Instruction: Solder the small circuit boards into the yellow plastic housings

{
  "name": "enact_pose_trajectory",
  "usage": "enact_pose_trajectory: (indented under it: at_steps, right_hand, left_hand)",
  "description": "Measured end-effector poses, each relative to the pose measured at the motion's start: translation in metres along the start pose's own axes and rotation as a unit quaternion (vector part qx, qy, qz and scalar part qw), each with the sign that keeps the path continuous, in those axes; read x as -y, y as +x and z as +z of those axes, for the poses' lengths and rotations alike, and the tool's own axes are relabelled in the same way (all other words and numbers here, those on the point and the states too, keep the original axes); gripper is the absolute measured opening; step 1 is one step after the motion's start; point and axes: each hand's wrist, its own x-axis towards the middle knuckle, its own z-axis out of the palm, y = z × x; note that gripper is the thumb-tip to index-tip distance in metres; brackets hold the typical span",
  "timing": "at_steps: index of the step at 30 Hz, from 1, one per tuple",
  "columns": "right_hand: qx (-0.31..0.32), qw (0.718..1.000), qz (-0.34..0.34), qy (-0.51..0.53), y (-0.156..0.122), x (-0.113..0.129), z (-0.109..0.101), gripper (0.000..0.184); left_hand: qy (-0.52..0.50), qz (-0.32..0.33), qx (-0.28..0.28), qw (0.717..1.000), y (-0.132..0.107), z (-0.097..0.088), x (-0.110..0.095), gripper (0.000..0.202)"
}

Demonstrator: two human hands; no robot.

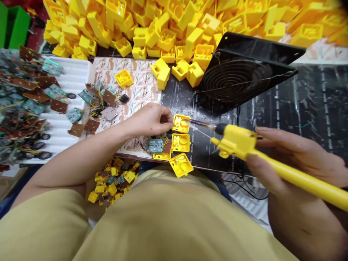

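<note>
My right hand is wrapped round a yellow soldering iron with a solder feed, its tip pointing left. The tip reaches into a small yellow plastic case, open side up. At that case's left edge, my left hand is closed, thumb and forefinger pinching the rim; the other fingers are curled. Just below lie a second open case and a tilted third one at the bench edge. Beside them a green circuit board with wires rests on a yellow case part.
A black fan with a wire guard stands beyond my right hand. Yellow cases are heaped along the back. At left, a white tray holds many wired boards. A pile of finished-looking yellow pieces sits below the bench edge.
</note>
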Motion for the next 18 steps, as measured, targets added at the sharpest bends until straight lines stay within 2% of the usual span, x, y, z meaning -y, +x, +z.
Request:
enact_pose_trajectory:
  at_steps: [3,5,10,15,18]
  right_hand:
    - [0.041,0.991,-0.127,0.023,0.013,0.007,0.005,0.047]
    - [0.063,0.982,-0.172,0.036,0.02,0.007,0.007,0.04]
    - [0.094,0.978,-0.18,0.039,0.025,0.006,0.012,0.02]
    - [0.114,0.969,-0.216,0.03,0.036,0.008,0.011,0.018]
    - [0.133,0.952,-0.276,0.025,0.044,0.005,0.009,0.025]
  left_hand:
    - [-0.003,0.001,0.013,1.0,0.0,-0.001,0.0,0.014]
    - [0.008,0.001,0.015,1.0,0.0,-0.001,-0.001,0.014]
    - [0.02,-0.008,0.022,1.0,0.002,-0.003,-0.004,0.013]
    - [0.034,-0.002,0.03,0.999,0.003,-0.003,-0.005,0.012]
    - [0.045,-0.002,0.031,0.999,0.004,-0.003,-0.006,0.012]
